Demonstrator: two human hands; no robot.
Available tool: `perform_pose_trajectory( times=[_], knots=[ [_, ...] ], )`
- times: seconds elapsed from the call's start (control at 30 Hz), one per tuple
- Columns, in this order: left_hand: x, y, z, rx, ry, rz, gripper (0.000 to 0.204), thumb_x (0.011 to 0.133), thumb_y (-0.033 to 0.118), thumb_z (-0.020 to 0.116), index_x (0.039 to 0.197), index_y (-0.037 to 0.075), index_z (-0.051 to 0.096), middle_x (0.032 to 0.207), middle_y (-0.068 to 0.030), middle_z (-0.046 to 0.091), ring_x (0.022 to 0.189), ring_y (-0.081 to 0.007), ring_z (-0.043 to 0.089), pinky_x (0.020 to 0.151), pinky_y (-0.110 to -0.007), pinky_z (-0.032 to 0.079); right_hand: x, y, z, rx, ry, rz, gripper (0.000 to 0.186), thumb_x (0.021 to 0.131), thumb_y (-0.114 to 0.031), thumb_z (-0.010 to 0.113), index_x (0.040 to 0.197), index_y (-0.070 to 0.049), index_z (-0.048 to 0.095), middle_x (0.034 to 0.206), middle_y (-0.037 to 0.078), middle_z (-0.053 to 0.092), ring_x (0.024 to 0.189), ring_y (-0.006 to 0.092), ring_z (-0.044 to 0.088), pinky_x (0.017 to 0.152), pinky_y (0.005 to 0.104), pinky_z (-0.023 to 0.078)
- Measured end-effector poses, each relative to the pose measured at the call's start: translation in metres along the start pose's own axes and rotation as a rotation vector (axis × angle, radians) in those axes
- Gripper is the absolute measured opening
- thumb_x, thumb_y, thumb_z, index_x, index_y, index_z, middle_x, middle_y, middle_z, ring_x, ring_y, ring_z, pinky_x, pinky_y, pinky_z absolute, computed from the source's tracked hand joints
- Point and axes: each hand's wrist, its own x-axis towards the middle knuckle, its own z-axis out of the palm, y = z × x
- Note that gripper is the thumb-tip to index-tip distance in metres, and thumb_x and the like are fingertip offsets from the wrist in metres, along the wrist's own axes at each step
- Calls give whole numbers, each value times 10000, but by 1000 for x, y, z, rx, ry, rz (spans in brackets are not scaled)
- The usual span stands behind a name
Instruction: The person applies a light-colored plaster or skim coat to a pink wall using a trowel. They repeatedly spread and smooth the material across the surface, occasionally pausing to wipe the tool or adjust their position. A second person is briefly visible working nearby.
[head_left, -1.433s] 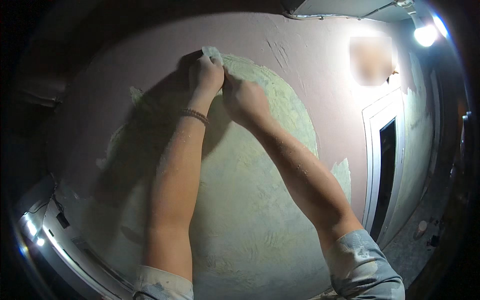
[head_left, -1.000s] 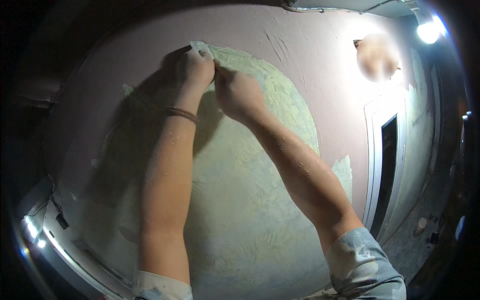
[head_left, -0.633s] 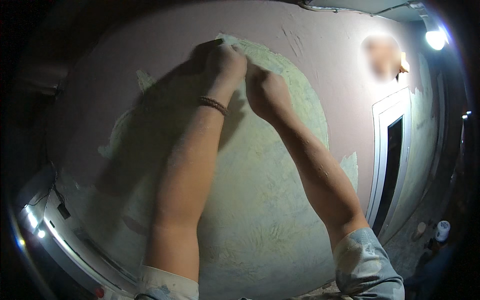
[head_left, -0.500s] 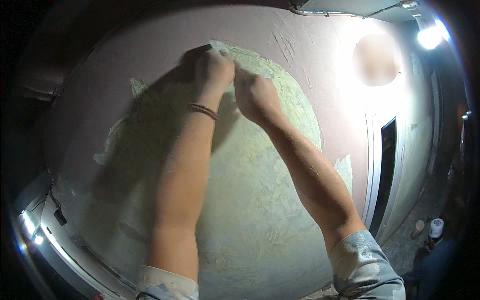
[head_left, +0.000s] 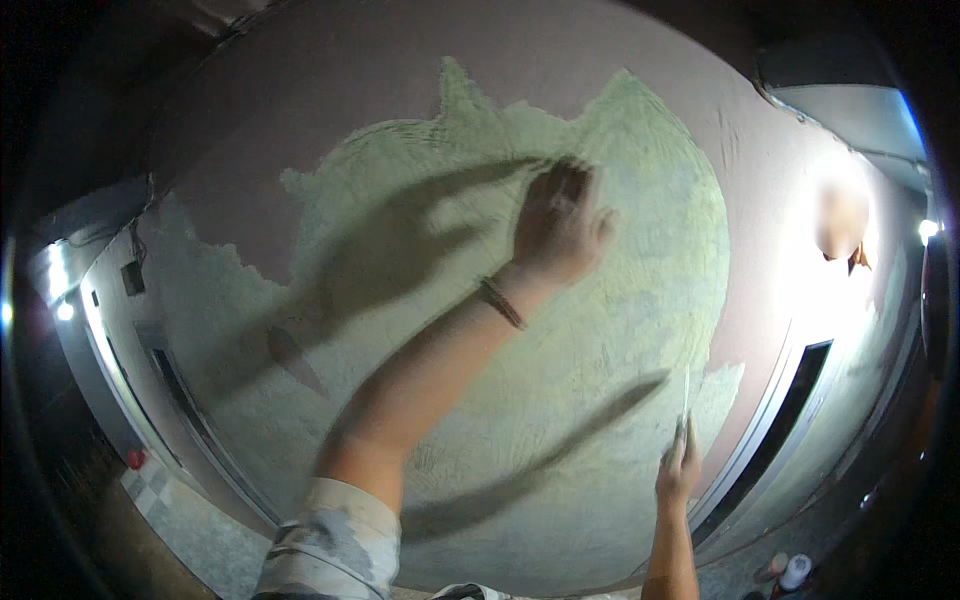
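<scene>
My left hand (head_left: pixel 560 225) lies flat on the wall with its fingers spread, on a large patch of pale green plaster (head_left: pixel 450 330). A thin band circles that wrist. The pinkish-brown wall (head_left: pixel 300 110) surrounds the patch, whose upper edge is ragged. My right hand (head_left: pixel 680 465) is low at the right, near the patch's right edge, gripping a thin flat blade (head_left: pixel 686 395) that points upward and shows edge-on. Both arms cast long shadows across the plaster.
A white door frame (head_left: pixel 790 420) with a dark opening stands at the right. A bright glare spot sits on the wall above it, beside a lamp (head_left: pixel 925 228). A small bottle (head_left: pixel 795 572) stands on the floor at the lower right. Lights glow at the left rim (head_left: pixel 60 310).
Both hands were together at the patch's top edge. Now they are apart: the left is spread on the plaster and the right has dropped to the lower right with the blade.
</scene>
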Motion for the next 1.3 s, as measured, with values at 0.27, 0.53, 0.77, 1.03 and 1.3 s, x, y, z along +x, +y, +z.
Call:
perform_pose_trajectory(
  times=[0.27, 0.53, 0.77, 1.03, 1.3],
  knots=[
    [-64, -151, -71, 655, 123, -181, 857, 1090, 580, 448, 1734, 87, 169, 1806, -149, 161, 1677, -360, 95, 1339, -638, 55, -168, 107, -87, -264, 12, 323, 508, 1068, -97, 588, 1530, 102, 517, 1359, 229, 713, 1270, 267, 677, 1073, 353, 503],
    [-188, -92, -71, 630, -42, -296, 844, 1119, 582, 336, 1731, 34, 143, 1803, -227, 96, 1679, -396, 24, 1329, -638, 49, -225, 98, -91, -548, -195, 525, 494, 1023, -164, 669, 1470, 38, 606, 1343, 267, 723, 1253, 340, 715, 1061, 400, 531],
    [-152, -28, 10, 614, -207, 71, 872, 1091, 609, 429, 1726, 56, 203, 1800, -185, 168, 1671, -389, 114, 1290, -719, 83, -234, 133, -98, -537, -281, 691, 532, 1006, -269, 664, 1473, -17, 621, 1359, 250, 714, 1252, 406, 697, 1061, 456, 536],
    [-27, -24, 66, 285, 205, 227, 752, 1103, 644, 406, 1733, 261, 265, 1794, -15, 259, 1650, -294, 233, 1278, -720, 170, -277, 159, -115, -633, -248, 960, 580, 955, -322, 688, 1477, -77, 634, 1305, 245, 734, 1225, 431, 694, 1065, 497, 535],
    [-97, -2, 79, 389, -21, 257, 705, 1102, 645, 437, 1721, 335, 304, 1761, 16, 342, 1604, -275, 335, 1268, -598, 289, -420, 176, -275, -1035, -236, 1593, 477, 964, -341, 627, 1214, 43, 759, 1240, 296, 743, 1179, 440, 724, 1027, 498, 567]
  ],
)
